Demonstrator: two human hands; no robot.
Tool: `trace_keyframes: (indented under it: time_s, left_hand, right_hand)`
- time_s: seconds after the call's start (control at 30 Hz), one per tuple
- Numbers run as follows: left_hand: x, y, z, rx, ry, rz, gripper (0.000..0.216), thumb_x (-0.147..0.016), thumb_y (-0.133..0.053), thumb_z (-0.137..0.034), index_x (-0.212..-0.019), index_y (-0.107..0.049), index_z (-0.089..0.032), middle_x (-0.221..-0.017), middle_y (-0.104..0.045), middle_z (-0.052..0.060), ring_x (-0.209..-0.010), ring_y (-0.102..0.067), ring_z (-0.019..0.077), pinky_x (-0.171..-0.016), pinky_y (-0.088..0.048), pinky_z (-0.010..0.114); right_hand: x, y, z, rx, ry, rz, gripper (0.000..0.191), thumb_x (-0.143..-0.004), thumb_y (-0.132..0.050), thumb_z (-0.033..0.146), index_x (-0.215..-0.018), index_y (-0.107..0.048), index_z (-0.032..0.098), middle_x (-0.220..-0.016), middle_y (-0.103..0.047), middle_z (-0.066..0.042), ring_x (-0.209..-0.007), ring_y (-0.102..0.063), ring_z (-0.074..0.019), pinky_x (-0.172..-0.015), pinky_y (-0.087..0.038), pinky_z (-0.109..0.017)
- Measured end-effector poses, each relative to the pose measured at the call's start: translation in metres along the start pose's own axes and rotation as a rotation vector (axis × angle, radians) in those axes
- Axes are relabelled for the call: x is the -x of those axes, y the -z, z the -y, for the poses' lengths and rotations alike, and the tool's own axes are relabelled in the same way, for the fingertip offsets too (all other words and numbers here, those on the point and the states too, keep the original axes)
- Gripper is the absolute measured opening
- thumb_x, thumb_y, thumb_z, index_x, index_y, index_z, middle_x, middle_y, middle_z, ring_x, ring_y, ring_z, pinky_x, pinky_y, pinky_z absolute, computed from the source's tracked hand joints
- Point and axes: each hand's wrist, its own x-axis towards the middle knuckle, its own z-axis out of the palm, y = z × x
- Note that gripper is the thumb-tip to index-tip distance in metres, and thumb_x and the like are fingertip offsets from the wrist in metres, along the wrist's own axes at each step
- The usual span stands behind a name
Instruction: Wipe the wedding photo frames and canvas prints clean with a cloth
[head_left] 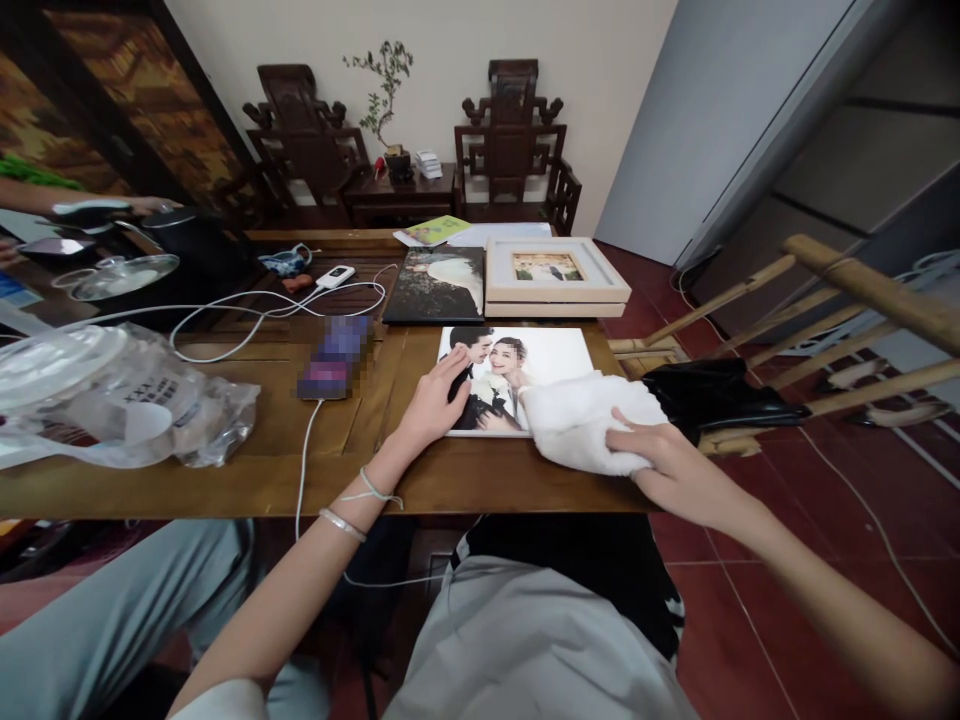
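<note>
A photo print of a couple (547, 355) lies flat near the front edge of the wooden table (360, 470). My left hand (433, 400) rests flat on its left edge, fingers stretched out. My right hand (660, 455) presses a white cloth (581, 420) onto the print's right part, fingers curled over the cloth.
Behind the print lie a dark photo album (437, 283) and a boxed frame (553, 275). A phone (334, 358) on a white cable and a plastic bag (112, 395) sit to the left. A black bag (712, 395) rests on a bamboo chair (825, 330) at right. Another person's hand (146, 205) is at far left.
</note>
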Motion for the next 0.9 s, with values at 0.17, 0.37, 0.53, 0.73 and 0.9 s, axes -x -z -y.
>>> trace_keyframes:
  time_s: [0.17,0.37,0.53,0.73,0.9]
  left_hand:
    - [0.0,0.002,-0.001,-0.009,-0.001,0.008,0.045,-0.1,-0.049,-0.028,-0.141,-0.061,-0.015,-0.157,-0.053,0.014,-0.15,-0.045,0.0273,-0.127,-0.034,0.05]
    - [0.0,0.002,0.001,-0.003,0.005,0.006,0.046,-0.101,-0.05,-0.029,-0.142,-0.061,-0.013,-0.158,-0.052,0.016,-0.151,-0.044,0.0277,-0.128,-0.033,0.051]
    - [0.0,0.002,0.002,0.008,-0.002,0.0,0.046,-0.1,-0.05,-0.029,-0.143,-0.06,-0.015,-0.158,-0.051,0.015,-0.151,-0.043,0.0279,-0.128,-0.032,0.052]
    - [0.0,-0.001,0.001,0.018,0.011,-0.011,0.045,-0.1,-0.05,-0.028,-0.142,-0.061,-0.014,-0.158,-0.051,0.015,-0.151,-0.044,0.0279,-0.128,-0.032,0.051]
    - [0.0,-0.001,0.0,0.002,0.025,-0.003,0.046,-0.1,-0.049,-0.027,-0.143,-0.06,-0.015,-0.159,-0.05,0.015,-0.151,-0.044,0.0277,-0.128,-0.033,0.051]
  right_hand:
    - [-0.054,0.005,-0.034,0.018,-0.067,-0.065,0.019,-0.063,-0.045,0.016,-0.072,-0.059,0.023,-0.068,-0.059,-0.002,-0.07,-0.058,-0.0238,-0.076,-0.047,-0.035]
    - [-0.136,0.016,-0.08,0.036,-0.161,-0.136,0.026,-0.061,-0.046,0.015,-0.077,-0.065,0.022,-0.085,-0.072,-0.008,-0.085,-0.062,-0.0289,-0.082,-0.047,-0.038]
    - [-0.128,0.01,-0.068,0.043,-0.143,-0.133,0.03,-0.064,-0.045,0.012,-0.083,-0.066,0.021,-0.08,-0.069,-0.007,-0.083,-0.062,-0.0274,-0.087,-0.046,-0.039]
    - [-0.047,-0.016,0.0,0.017,-0.028,-0.046,0.03,-0.066,-0.04,0.004,-0.08,-0.057,0.024,-0.061,-0.053,0.003,-0.062,-0.055,-0.0208,-0.104,-0.04,-0.043]
    - [-0.026,-0.023,0.03,0.004,0.069,0.017,0.033,-0.065,-0.039,0.001,-0.081,-0.056,0.025,-0.065,-0.055,0.003,-0.062,-0.054,-0.0195,-0.103,-0.041,-0.042]
